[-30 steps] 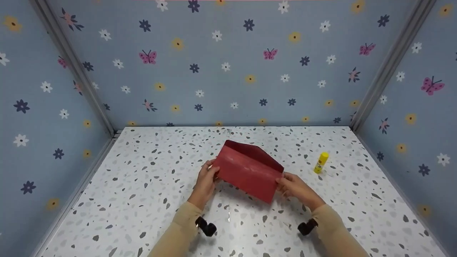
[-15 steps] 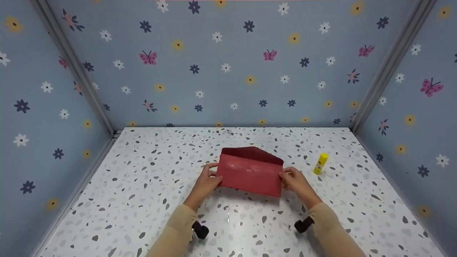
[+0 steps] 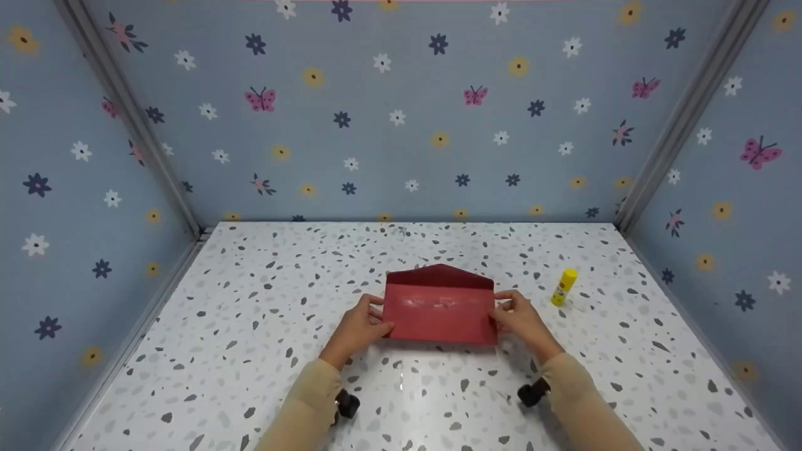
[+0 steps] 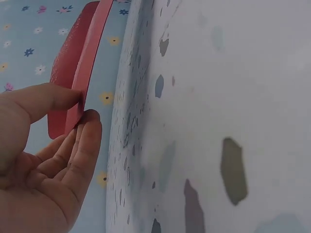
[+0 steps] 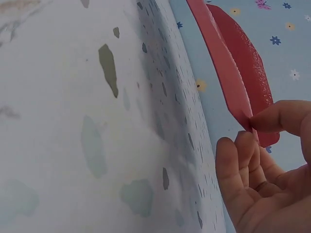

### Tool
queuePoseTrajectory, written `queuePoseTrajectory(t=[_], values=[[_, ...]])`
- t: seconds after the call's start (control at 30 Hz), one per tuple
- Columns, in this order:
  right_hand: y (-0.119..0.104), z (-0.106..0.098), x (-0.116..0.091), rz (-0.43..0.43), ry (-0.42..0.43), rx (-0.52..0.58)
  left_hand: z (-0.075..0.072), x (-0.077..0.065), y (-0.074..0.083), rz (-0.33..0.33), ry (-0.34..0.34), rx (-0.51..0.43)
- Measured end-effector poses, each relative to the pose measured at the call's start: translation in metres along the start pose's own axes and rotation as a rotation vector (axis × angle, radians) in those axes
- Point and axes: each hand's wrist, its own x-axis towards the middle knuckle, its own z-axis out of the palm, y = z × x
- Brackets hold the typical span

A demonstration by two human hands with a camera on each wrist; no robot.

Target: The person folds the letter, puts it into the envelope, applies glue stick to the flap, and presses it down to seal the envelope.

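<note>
Between both hands is a red paper envelope [image 3: 438,319], its pointed flap [image 3: 442,274] raised along the far edge. My left hand [image 3: 358,326] pinches its left end, thumb on the front and fingers behind. At the opposite end my right hand [image 3: 521,318] pinches the paper the same way. Both wrist views show the envelope edge-on and held above the table, with the flap standing apart from the body. A yellow glue stick [image 3: 564,287] is on the table, to the right of my right hand.
The speckled white table [image 3: 282,376] runs back to a blue wall [image 3: 401,144] with flowers and butterflies. Similar panels rise at the left and right, joined by grey metal posts [image 3: 683,119].
The envelope has turned from a slant to nearly level across my view, its right end swinging up and the left end coming lower. Both hands keep their pinch; the glue stick stays put.
</note>
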Motion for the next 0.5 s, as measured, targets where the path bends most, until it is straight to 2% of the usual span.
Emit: queuePoseTrajectory(t=[0.27,0.5], values=[[0.0002,0.0007,0.0004,0.049,-0.028,-0.198,0.0041,0.0026,-0.0027,-0.035,0.022,0.029],[0.0065,0.0021,0.0021,0.031,-0.064,-0.272,0.0086,0.0036,-0.0066,-0.068,0.01,0.101]])
